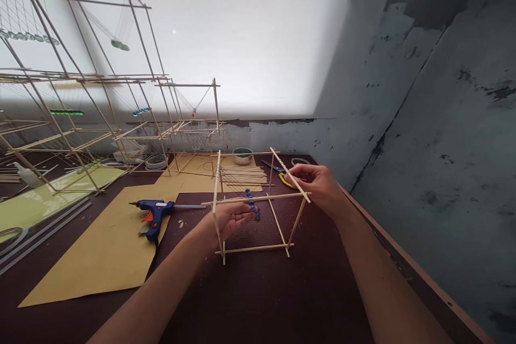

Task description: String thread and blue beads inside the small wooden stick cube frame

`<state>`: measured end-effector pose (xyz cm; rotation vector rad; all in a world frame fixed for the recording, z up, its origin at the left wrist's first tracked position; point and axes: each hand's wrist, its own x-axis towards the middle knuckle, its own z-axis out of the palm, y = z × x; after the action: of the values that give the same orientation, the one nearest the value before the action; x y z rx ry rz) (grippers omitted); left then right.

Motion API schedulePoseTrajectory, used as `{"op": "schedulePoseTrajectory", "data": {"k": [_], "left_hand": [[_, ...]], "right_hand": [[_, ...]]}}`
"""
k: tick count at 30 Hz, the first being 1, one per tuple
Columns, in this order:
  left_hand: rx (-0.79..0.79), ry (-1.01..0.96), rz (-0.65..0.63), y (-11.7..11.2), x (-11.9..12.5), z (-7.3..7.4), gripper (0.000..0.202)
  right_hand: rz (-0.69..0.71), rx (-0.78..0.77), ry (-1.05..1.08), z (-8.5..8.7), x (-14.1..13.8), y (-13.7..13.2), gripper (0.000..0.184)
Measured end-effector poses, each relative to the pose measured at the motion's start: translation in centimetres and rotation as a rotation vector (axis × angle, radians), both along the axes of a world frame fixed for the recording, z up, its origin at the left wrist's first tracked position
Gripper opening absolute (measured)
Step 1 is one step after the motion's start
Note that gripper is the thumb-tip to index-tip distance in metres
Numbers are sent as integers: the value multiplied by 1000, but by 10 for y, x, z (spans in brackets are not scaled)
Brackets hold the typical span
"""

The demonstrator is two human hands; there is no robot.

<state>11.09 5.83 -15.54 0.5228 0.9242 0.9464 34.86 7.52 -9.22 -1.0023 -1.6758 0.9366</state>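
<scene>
A small open box frame of wooden sticks (pixel 258 249) stands on the dark table in front of me. Several blue marbles (pixel 249 194) hang inside it on thin threads, which run to the upper left and right sticks. My left hand (pixel 230 221) reaches in through the left side, its fingers closed around the lower marbles. At the upper right stick, where thread is wound, my right hand (pixel 320 188) has thumb and forefinger pinched on the stick. Any thread end between those fingers is too fine to make out.
A blue glue gun (pixel 155 215) lies on yellow cardboard (pixel 97 247) at left. Large stick structures (pixel 133 21) with hanging marbles rise behind it. Loose sticks (pixel 245 176), a metal bowl (pixel 242 156) and yellow-handled pliers (pixel 285 180) lie beyond the frame. A wall (pixel 435 134) borders the right.
</scene>
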Motion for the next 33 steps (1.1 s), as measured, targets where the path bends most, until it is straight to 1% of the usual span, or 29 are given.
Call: {"op": "schedulePoseTrajectory", "data": {"k": [3, 9, 13, 16, 19, 22, 24, 25, 27, 31, 33], "left_hand": [[-1, 3, 3, 0, 0, 0, 16], [5, 15, -8, 0, 0, 0, 23], [12, 26, -9, -2, 0, 3, 19], [17, 44, -19, -3, 0, 4, 15], [35, 84, -29, -1, -4, 1, 11], [94, 137, -25, 4, -13, -6, 13], [153, 178, -22, 6, -24, -7, 16], [184, 201, -20, 7, -31, -5, 17], [245, 258, -12, 5, -46, 3, 17], [344, 398, 15, -12, -78, 32, 26], [439, 583, 14, -25, -90, 45, 27]], "right_hand": [[4, -4, 5, -1, 0, 1, 20], [-8, -8, -5, -2, 0, 2, 21], [-27, -25, -33, 2, -2, -2, 24], [-22, -61, -105, 3, -1, -4, 25], [-4, -89, -194, 0, 2, -1, 29], [12, -97, -262, -3, 6, 5, 30], [-1, -93, -324, -3, 8, 7, 28], [-22, -89, -372, -2, 10, 7, 27], [-86, -80, -496, 2, 13, 4, 26], [-184, -48, -739, 14, 23, -14, 22], [-272, -30, -833, 18, 29, -30, 21]]}}
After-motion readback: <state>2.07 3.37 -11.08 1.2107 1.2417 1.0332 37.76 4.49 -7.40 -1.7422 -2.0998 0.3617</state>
